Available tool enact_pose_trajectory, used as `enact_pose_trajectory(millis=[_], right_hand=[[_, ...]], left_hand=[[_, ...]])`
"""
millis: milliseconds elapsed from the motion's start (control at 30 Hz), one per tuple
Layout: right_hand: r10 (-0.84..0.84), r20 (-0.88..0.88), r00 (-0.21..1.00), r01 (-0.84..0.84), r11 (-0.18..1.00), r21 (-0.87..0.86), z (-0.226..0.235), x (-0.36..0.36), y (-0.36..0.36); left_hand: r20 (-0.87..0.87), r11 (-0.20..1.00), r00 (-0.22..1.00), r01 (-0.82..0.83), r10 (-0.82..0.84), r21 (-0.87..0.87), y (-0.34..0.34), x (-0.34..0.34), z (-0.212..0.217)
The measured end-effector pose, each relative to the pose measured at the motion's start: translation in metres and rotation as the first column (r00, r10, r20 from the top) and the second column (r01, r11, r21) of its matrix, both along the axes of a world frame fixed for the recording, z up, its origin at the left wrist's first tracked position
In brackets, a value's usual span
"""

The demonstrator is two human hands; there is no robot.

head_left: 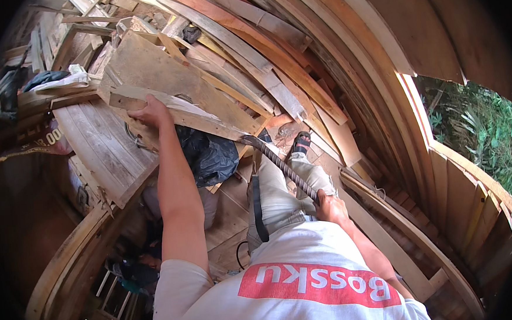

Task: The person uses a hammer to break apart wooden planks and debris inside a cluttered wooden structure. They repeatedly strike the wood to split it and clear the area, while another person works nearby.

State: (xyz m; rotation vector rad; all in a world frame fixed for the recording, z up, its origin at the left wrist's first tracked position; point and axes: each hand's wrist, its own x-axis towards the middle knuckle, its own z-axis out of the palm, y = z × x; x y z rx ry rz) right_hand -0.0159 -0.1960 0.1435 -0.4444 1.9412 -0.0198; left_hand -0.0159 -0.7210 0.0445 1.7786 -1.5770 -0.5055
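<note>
My left hand (152,112) is closed around a narrow wooden board (197,115), near its far left end. The board slants across to the right and has a pale, splintered upper face. My right hand (331,207), close to my right hip, grips a long dark pry bar (283,169) with a twisted shaft. The bar's bent tip meets the near right end of the board; whether it is wedged in cannot be made out. Below the board lies a black plastic bag (209,157). A broad wooden panel (150,64) rests just beyond the board.
Loose planks (243,49) are heaped ahead. Grey boards (106,148) form a surface at left, with a printed sack (38,141) beside it. Wooden wall planks curve along the right, with an opening (471,129) onto greenery. Sandalled feet (302,142) stand amid the wood.
</note>
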Motion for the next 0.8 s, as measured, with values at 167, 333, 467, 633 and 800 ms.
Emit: enact_pose_trajectory(millis=[167,333,467,633,800], right_hand=[[0.071,-0.013,0.997,-0.071,0.996,0.053,0.027,-0.006,-0.014],[0.127,-0.039,0.991,-0.122,0.987,0.109,0.049,-0.013,-0.030],[0.145,-0.047,0.988,-0.137,0.981,0.141,0.068,-0.019,-0.047],[0.138,-0.144,0.980,-0.118,0.983,0.137,0.066,-0.002,-0.048],[0.044,-0.052,0.998,-0.033,0.981,0.189,0.046,0.020,-0.034]], left_hand=[[-0.057,0.999,0.998,0.032,-0.033,-0.012,0.004,0.014,-0.003],[-0.082,0.993,0.989,0.119,-0.120,-0.021,0.004,0.008,-0.004],[-0.085,0.981,0.978,0.192,-0.192,-0.008,-0.001,-0.002,-0.010],[-0.102,0.982,0.977,0.189,-0.185,0.023,0.006,-0.012,0.001],[-0.155,0.978,0.968,0.206,-0.197,0.041,0.006,-0.006,-0.001]])
